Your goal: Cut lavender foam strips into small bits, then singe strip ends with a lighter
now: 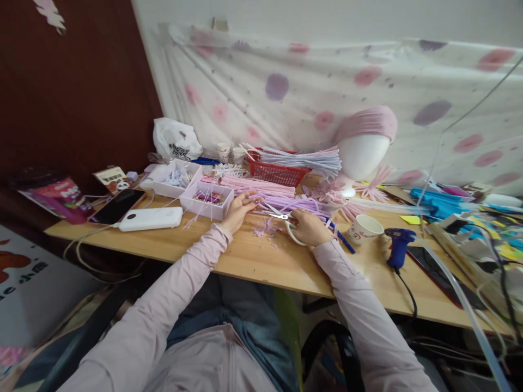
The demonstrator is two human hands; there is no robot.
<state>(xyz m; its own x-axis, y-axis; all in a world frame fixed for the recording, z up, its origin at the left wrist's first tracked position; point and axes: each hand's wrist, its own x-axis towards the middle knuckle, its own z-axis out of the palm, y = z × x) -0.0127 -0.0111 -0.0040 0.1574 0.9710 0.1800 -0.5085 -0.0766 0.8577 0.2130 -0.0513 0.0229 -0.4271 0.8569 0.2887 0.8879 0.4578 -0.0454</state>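
My right hand (309,227) is closed around the handles of a pair of scissors (285,216), whose blades are parted and point left toward my other hand. The fingers of my left hand (240,211) are pinched on a purple pipe cleaner (259,200), though its full length is hard to make out. Purple fuzz clippings (267,230) are scattered on the wooden table (261,261) below. A bundle of purple pipe cleaners (304,204) lies just behind both hands, with pink pipe cleaners (265,187) beyond it.
White boxes of small parts (210,211) and a white power bank (151,219) sit on the left. Behind stand a red basket (278,173) of pipe cleaners and a white head form (362,155). A paper cup (365,227) and a blue glue gun (398,245) are at right.
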